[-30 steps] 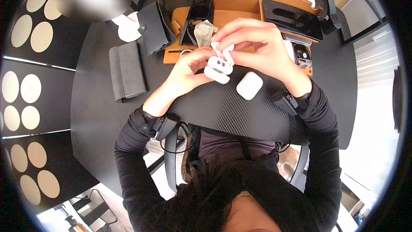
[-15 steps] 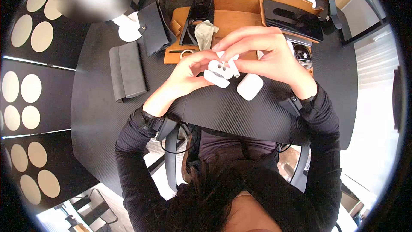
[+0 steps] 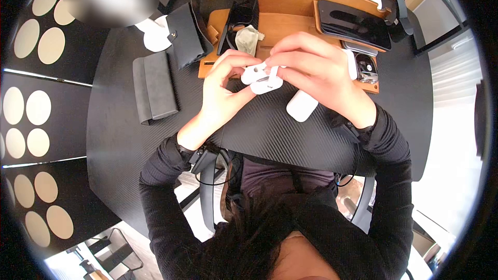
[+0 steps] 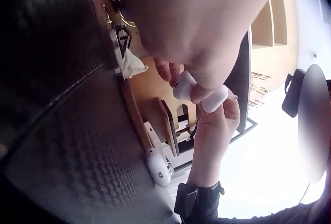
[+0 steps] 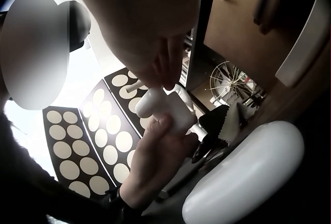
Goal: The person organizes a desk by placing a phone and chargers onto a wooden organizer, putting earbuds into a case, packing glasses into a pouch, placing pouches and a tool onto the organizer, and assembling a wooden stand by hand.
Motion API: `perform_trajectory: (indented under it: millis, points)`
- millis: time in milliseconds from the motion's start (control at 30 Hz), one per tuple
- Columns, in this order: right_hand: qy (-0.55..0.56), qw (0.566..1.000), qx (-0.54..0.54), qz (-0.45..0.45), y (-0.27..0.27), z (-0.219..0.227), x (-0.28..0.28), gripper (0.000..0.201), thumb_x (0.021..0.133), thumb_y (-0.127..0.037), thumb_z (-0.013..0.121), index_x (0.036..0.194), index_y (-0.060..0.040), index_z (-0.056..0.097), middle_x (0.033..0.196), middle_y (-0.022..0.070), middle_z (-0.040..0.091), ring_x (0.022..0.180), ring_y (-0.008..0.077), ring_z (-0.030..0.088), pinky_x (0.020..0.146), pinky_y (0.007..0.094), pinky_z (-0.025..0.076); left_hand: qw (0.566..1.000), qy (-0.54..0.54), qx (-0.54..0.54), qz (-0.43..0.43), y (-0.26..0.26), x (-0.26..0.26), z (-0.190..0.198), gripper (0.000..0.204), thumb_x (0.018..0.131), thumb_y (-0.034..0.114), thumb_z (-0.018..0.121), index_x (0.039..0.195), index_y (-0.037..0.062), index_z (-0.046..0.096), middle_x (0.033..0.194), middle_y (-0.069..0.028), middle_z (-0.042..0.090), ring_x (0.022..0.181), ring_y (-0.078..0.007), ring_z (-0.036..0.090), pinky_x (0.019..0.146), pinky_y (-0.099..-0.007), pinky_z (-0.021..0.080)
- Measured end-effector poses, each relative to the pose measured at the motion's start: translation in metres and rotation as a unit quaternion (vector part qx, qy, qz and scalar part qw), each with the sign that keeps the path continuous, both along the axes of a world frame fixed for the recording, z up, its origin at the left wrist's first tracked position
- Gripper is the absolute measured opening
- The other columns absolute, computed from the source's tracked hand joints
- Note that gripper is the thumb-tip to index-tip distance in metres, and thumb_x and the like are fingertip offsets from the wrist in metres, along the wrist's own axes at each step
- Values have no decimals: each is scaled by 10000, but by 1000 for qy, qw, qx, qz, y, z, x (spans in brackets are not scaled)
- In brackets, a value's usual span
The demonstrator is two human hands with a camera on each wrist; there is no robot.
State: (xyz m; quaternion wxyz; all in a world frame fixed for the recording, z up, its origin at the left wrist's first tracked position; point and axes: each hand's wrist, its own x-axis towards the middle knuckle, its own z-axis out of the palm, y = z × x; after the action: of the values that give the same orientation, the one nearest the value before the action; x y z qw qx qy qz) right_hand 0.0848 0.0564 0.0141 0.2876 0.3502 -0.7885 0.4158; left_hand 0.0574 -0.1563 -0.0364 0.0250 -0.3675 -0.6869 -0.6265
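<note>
My left hand (image 3: 220, 85) holds a white earbud charging case (image 3: 254, 74) above the desk, lid flipped back toward me and a dark socket showing. Its thumb and fingers grip the case from the left side. From the right, my right hand (image 3: 319, 67) pinches a white earbud (image 3: 273, 73), its stem pointing down beside the case opening. In the right wrist view a stem (image 5: 134, 85) sticks out by the fingertips, right at the case. A second white case (image 3: 301, 107) lies closed on the desk, partly covered by my right hand in the head view.
The black textured desk (image 3: 249, 129) has a grey glasses case (image 3: 155, 88) and a black pouch (image 3: 188, 36) on the left. Behind the hands are a crumpled cloth (image 3: 248, 39) and a wooden organizer (image 3: 290, 23). A black phone (image 3: 353, 23) and headphones (image 3: 398, 5) sit at right.
The left hand has moved the case slightly left and turned it, so its sockets show less. The right hand has followed leftward and now overlaps the case on the desk.
</note>
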Motion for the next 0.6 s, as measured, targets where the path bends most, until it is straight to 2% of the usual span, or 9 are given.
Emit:
perform_trajectory:
  millis: [67,200,267,367,467,500,533,600]
  points:
    - [-18,1000,20,16,-1,0,3,170,757,-51,733,924,-67,706,887,53,636,732,210,660,641,310,539,1000,7,-21,22,0,1,2,379,727,-22,765,1077,23,626,1062,-70,593,939,-165,616,794,-286,526]
    - [-25,998,51,20,5,4,1,207,738,-33,749,943,-29,719,904,61,654,778,180,661,652,279,535,997,54,-16,45,1,1,3,373,711,-17,770,1057,31,639,1042,-75,610,933,-174,623,779,-281,520]
    - [-70,994,35,73,8,6,-2,250,755,-48,749,1003,-34,726,893,63,650,742,162,643,623,261,516,996,70,-14,51,1,0,3,377,706,-17,772,1056,33,641,1037,-76,616,941,-178,624,780,-282,516]
    - [-100,994,17,49,12,16,-1,297,773,-57,743,1068,-40,721,830,62,617,712,137,608,594,257,474,996,72,-12,50,1,0,4,379,679,-30,766,1034,34,650,1009,-77,632,936,-194,626,792,-300,507]
    - [-114,993,34,3,15,27,-1,294,814,-149,731,1086,-44,698,793,81,587,692,166,613,586,297,477,994,99,-36,37,1,-1,4,366,669,-27,752,1018,40,664,986,-76,646,918,-201,626,809,-324,499]
    - [-108,993,50,19,15,28,-1,289,855,-170,688,1114,-42,675,810,97,571,697,215,613,596,336,481,994,86,-64,14,-1,0,4,361,682,8,784,1020,29,658,1008,-87,640,953,-207,616,846,-330,488]
    - [-108,993,49,19,15,26,-1,289,855,-170,688,1114,-42,675,810,97,571,697,215,613,596,336,481,993,72,-93,-10,-2,1,5,367,695,44,816,1022,18,653,1029,-98,633,987,-213,606,882,-335,478]
    - [-112,984,129,57,17,22,1,356,846,-135,686,1190,-50,656,806,75,544,679,196,578,597,311,452,992,76,-104,-6,-1,2,9,375,687,46,817,1028,17,665,1026,-96,642,980,-208,608,879,-335,477]
